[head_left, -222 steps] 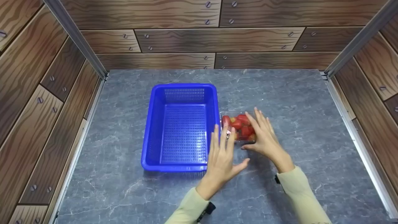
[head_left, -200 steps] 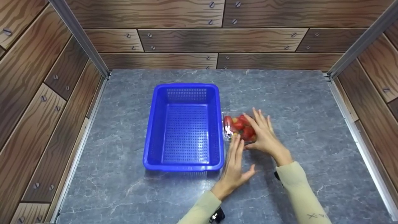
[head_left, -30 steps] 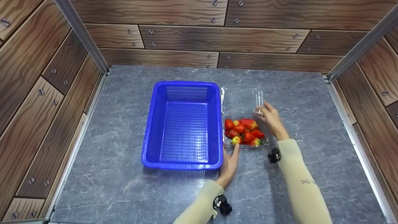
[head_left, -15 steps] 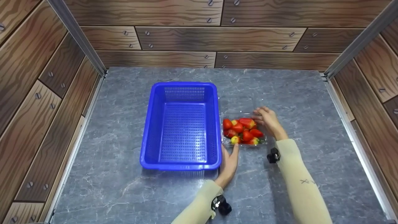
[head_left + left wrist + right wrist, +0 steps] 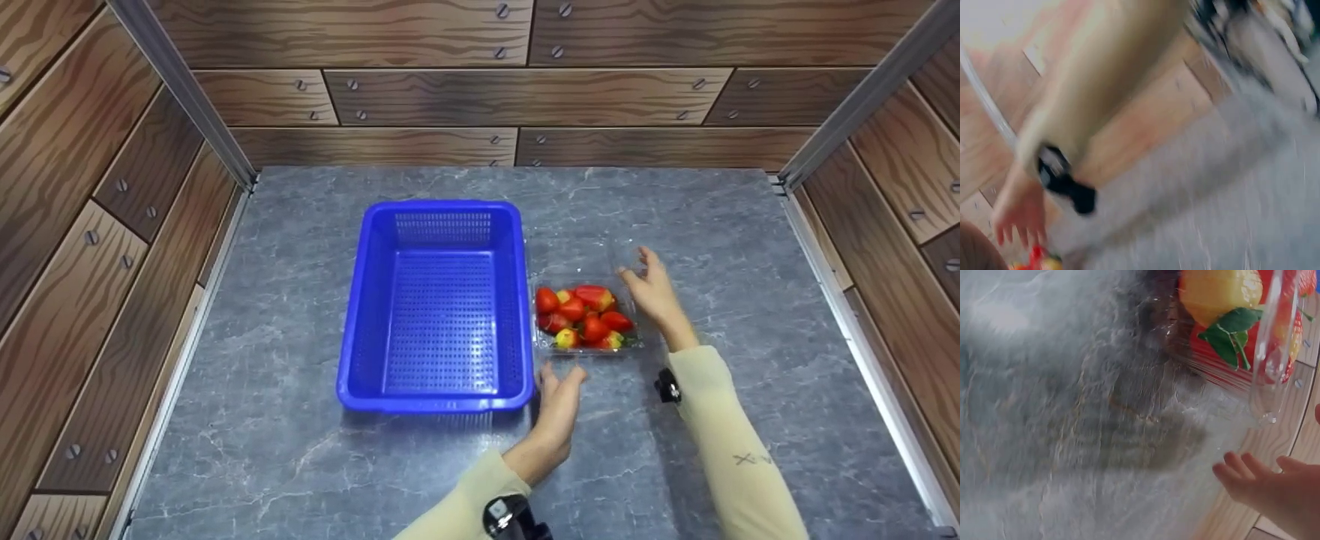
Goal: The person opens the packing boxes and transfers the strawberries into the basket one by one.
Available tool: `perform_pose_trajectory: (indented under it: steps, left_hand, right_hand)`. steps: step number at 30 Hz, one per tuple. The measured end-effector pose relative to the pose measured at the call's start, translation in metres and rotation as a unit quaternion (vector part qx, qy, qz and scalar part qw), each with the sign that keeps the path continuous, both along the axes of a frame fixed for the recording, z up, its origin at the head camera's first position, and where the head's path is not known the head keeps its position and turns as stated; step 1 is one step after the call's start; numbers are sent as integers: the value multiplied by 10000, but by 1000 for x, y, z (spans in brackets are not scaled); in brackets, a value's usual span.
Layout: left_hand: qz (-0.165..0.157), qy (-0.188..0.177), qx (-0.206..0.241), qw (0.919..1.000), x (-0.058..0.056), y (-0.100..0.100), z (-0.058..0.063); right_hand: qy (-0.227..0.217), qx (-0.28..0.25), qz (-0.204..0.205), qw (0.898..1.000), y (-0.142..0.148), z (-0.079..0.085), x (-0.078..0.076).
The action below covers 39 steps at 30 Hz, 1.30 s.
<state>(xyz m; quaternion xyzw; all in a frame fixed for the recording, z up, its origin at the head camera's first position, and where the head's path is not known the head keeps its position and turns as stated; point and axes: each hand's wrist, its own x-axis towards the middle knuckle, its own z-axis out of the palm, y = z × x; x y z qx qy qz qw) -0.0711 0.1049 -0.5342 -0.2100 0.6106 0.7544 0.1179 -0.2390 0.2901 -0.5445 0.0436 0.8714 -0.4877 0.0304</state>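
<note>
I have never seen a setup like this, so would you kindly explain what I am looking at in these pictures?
There is no robot here: a person works with bare hands. The widest picture comes from a camera on the head, looking forward and down. The other two come from cameras worn on the wrists; the left wrist view is blurred, while the right one shows the box close up.

On the grey table stands a blue basket with nothing in it. To its right is a clear box of red and yellow fruit, its lid open.

The left hand is by the basket's near right corner, and the right hand is beside the box's far right corner. Neither appears to hold anything.
</note>
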Motion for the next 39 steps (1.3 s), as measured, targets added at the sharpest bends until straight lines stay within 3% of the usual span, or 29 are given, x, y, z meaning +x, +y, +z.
perform_pose_trajectory:
  steps: [2, 4, 7, 9, 10, 12, 14, 16, 18, 20, 24, 25, 27, 28, 29, 30, 33, 35, 36, 39]
  left_hand:
    - [-629, -216, 441, 9968, 7, -10, 13]
    - [-1475, -91, 985, 9841, 10, -26, 23]
    - [-2673, 661, 1631, 9474, 8, -59, 34]
    - [-3119, 1422, 1568, 9262, 3, -82, 42]
    - [-3162, 1841, 1408, 9200, 1, -93, 45]
    - [-3037, 2613, 949, 9113, -6, -118, 50]
    - [-2704, 3220, 417, 9063, -13, -143, 52]
    - [-2269, 3717, -81, 9002, -22, -170, 50]
    - [-1771, 4165, -720, 8888, -30, -198, 44]
    - [-1299, 4562, -1475, 8679, -38, -225, 37]
    - [-626, 5074, -2942, 8075, -47, -273, 19]
    - [-549, 5093, -3208, 7967, -49, -282, 14]
    - [-449, 4983, -3691, 7832, -50, -297, 2]
    - [-450, 4882, -3852, 7818, -51, -303, -4]
    - [-474, 4737, -3937, 7863, -51, -307, -10]
    - [-499, 4546, -3923, 7981, -51, -311, -15]
    - [-570, 4009, -3431, 8475, -49, -315, -21]
    - [-641, 3720, -2630, 8879, -49, -317, -24]
    - [-669, 3601, -2234, 9033, -48, -317, -25]
    - [-827, 3290, -1439, 9296, -49, -319, -30]
  right_hand:
    - [549, 299, -74, 9980, -1, 0, 4]
    - [1156, 485, -146, 9920, -2, -1, 9]
    - [2033, 594, -216, 9771, -5, -2, 17]
    - [2562, 571, -162, 9648, -7, -3, 22]
    - [2798, 570, -126, 9583, -9, -3, 23]
    - [3206, 590, -29, 9454, -13, -4, 27]
    - [3473, 606, 91, 9358, -17, -4, 31]
    - [3600, 601, 199, 9308, -22, -4, 34]
    - [3639, 575, 301, 9292, -26, -5, 38]
    - [3635, 554, 373, 9292, -29, -5, 41]
    - [3630, 559, 506, 9287, -35, -5, 44]
    - [3621, 585, 545, 9287, -36, -5, 44]
    - [3584, 621, 639, 9293, -37, -6, 46]
    - [3551, 656, 687, 9300, -38, -7, 46]
    - [3511, 690, 753, 9308, -38, -8, 47]
    - [3445, 740, 826, 9322, -39, -9, 49]
    - [3153, 909, 1017, 9391, -42, -11, 52]
    - [2927, 1011, 1128, 9441, -45, -12, 54]
    - [2799, 1053, 1187, 9468, -47, -12, 55]
    - [2571, 1119, 1339, 9505, -51, -16, 57]
